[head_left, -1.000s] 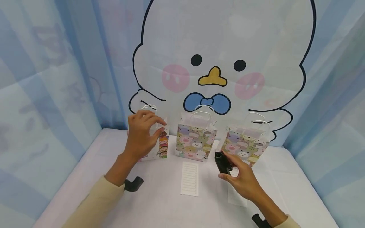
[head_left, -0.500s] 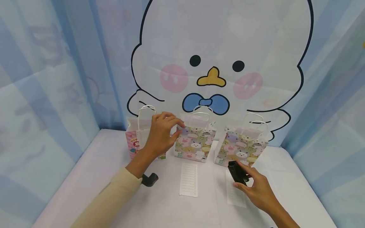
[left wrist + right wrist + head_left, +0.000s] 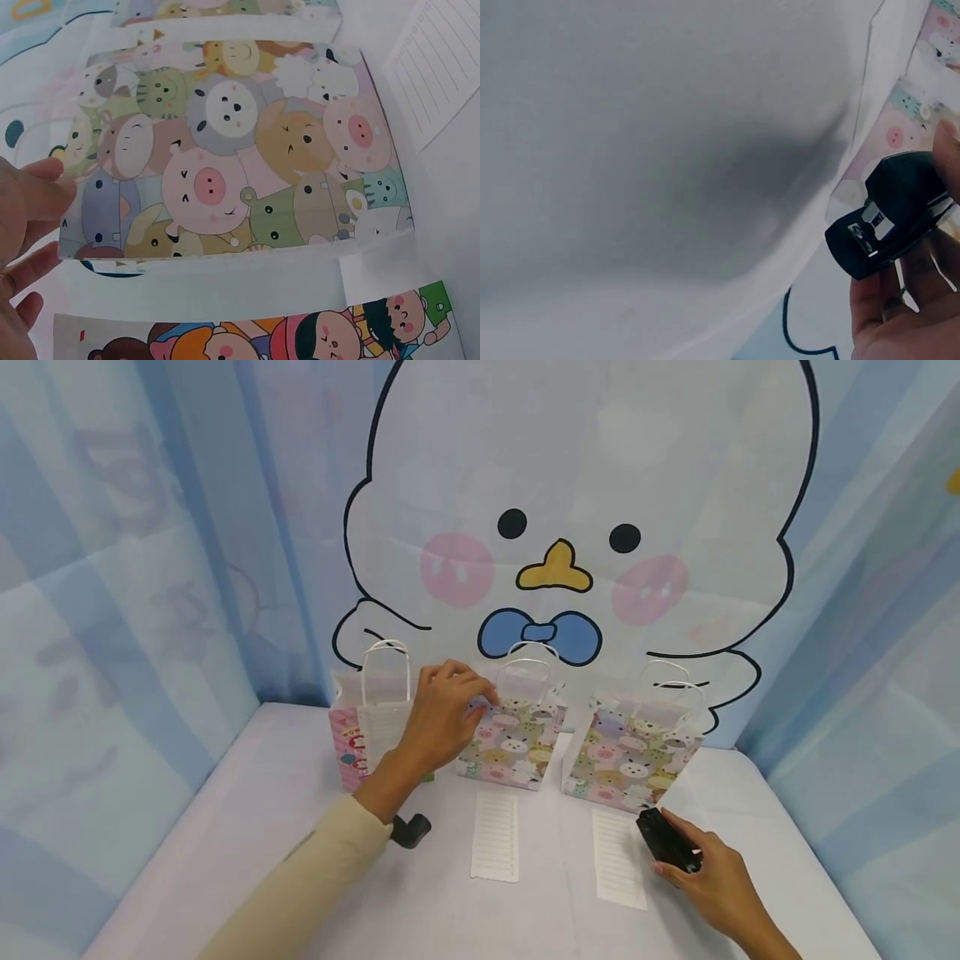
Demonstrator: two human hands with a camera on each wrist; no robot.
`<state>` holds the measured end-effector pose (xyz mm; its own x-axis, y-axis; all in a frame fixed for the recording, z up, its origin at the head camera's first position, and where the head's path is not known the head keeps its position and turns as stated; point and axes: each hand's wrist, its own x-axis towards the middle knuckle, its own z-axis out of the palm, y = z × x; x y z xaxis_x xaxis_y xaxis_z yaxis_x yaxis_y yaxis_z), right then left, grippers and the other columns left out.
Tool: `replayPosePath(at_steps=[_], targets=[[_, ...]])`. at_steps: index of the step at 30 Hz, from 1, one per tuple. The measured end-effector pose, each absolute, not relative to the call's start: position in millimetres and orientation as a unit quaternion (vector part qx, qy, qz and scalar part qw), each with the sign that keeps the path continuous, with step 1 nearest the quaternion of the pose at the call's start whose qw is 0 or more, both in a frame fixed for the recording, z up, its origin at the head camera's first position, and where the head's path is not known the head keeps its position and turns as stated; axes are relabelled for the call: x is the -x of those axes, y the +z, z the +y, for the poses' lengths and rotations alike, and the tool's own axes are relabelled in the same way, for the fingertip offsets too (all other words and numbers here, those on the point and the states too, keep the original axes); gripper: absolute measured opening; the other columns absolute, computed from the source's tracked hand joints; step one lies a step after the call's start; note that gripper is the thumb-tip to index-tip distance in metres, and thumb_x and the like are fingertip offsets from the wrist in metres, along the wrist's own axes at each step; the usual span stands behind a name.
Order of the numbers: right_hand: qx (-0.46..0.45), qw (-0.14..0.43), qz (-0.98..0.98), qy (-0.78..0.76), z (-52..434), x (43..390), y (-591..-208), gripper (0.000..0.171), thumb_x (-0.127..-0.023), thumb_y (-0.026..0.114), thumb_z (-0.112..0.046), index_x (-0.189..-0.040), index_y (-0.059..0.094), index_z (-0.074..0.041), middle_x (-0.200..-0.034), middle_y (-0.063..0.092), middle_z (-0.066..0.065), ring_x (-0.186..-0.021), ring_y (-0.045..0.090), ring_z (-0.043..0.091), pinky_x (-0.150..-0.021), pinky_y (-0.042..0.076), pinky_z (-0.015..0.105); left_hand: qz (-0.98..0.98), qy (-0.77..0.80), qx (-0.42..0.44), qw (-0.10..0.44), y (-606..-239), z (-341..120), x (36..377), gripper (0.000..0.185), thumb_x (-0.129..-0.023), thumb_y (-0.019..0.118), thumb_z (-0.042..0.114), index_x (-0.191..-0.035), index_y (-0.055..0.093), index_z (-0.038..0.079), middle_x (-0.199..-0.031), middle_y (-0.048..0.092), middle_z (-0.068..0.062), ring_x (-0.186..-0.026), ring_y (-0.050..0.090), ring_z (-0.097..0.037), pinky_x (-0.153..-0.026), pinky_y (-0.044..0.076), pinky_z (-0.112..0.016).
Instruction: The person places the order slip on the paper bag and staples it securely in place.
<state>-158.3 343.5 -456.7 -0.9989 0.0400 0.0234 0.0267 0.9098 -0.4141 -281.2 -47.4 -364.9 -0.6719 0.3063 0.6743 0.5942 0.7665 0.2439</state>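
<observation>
Black stapler (image 3: 666,841) sits gripped between thumb and fingers of the right hand (image 3: 712,883), its long axis slanting from far left to near right. Just left lies a lined paper slip (image 3: 618,860); the right gift bag (image 3: 630,760) stands beyond. Farther left is the middle gift bag (image 3: 517,745), nearer the left hand (image 3: 446,714), whose loosely parted fingers hold nothing visible; whether they touch it is unclear.

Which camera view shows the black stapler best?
The right wrist view: the black stapler appears large there, its metal parts visible. The head view shows it small, in the right hand; the left wrist view, not at all.
</observation>
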Motion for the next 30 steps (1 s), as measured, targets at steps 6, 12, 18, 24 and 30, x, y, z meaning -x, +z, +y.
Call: replayPosePath(at_steps=[6,12,18,24,30], targets=[[0.051,-0.026,-0.979,0.197,359,158,-466,0.095,-0.074,0.082,-0.051,-0.152,0.041,-0.013,-0.129,0.055,0.036,-0.108,0.059,0.046,-0.078,0.05,0.052,-0.884,-0.229,0.253,0.321,-369,-43,286,0.011,-0.09,0.074,0.014,-0.09,0.074,0.025,-0.096,0.074,0.007,-0.106,0.055,-0.017,-0.095,0.037,-0.04],[0.06,-0.034,-0.98,0.186,366,158,-469,0.098,-0.072,0.083,-0.052,-0.149,0.043,-0.007,-0.134,0.052,0.038,-0.112,0.057,0.049,-0.08,0.049,0.055,-0.879,-0.232,0.257,0.327,-369,-39,287,0.01,-0.091,0.072,0.015,-0.089,0.075,0.024,-0.091,0.073,0.006,-0.102,0.054,-0.017,-0.092,0.037,-0.039],[0.048,-0.028,-0.983,0.174,369,159,-472,0.094,-0.07,0.085,-0.05,-0.145,0.05,-0.005,-0.133,0.057,0.033,-0.113,0.058,0.051,-0.083,0.048,0.057,-0.88,-0.235,0.258,0.322,-369,-37,286,0.009,-0.092,0.072,0.016,-0.09,0.076,0.024,-0.091,0.074,0.006,-0.1,0.054,-0.017,-0.092,0.038,-0.039],[0.066,-0.038,-0.981,0.177,365,162,-474,0.1,-0.064,0.088,-0.048,-0.145,0.049,-0.005,-0.135,0.056,0.031,-0.112,0.056,0.048,-0.086,0.046,0.063,-0.879,-0.241,0.262,0.316,-369,-37,287,0.009,-0.092,0.071,0.015,-0.09,0.076,0.023,-0.092,0.075,0.005,-0.1,0.054,-0.017,-0.092,0.038,-0.039],[0.04,0.03,-0.978,0.201,344,159,-466,0.094,-0.066,0.09,-0.042,-0.145,0.05,-0.009,-0.133,0.06,0.022,-0.11,0.053,0.035,-0.089,0.044,0.061,-0.878,-0.249,0.264,0.312,-369,-37,287,0.009,-0.091,0.072,0.015,-0.091,0.077,0.023,-0.091,0.076,0.005,-0.102,0.055,-0.018,-0.093,0.038,-0.04]])
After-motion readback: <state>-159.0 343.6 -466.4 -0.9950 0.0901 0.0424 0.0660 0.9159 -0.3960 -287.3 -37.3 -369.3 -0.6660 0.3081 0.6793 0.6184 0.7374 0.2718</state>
